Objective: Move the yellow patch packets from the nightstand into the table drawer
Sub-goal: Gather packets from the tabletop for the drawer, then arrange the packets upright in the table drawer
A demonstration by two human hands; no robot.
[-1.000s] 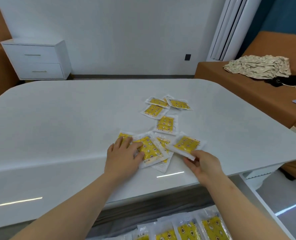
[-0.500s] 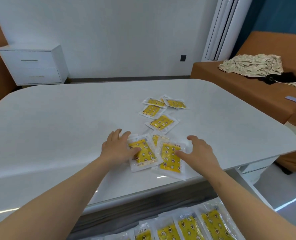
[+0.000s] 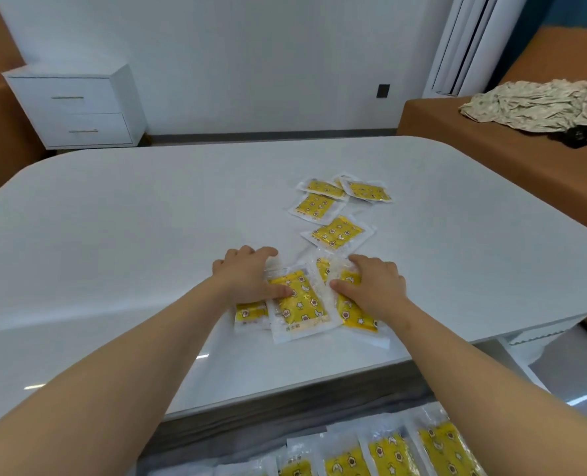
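Note:
A small pile of yellow patch packets in clear wrappers lies near the front edge of the white table. My left hand grips the pile's left side, thumb on the top packet and fingers curled over the far edge. On the pile's right side my right hand grips the same way. Several more packets lie loose farther back on the table. Below the table's front edge, the open drawer shows a row of packets lying side by side.
The white nightstand stands at the far left by the wall, its top bare. An orange sofa with a crumpled cloth runs along the right. A white cabinet edge sits under the table's right corner.
My right hand laid its single packet onto the pile. Both hands have since drawn together around the pile, bunching the packets between them.

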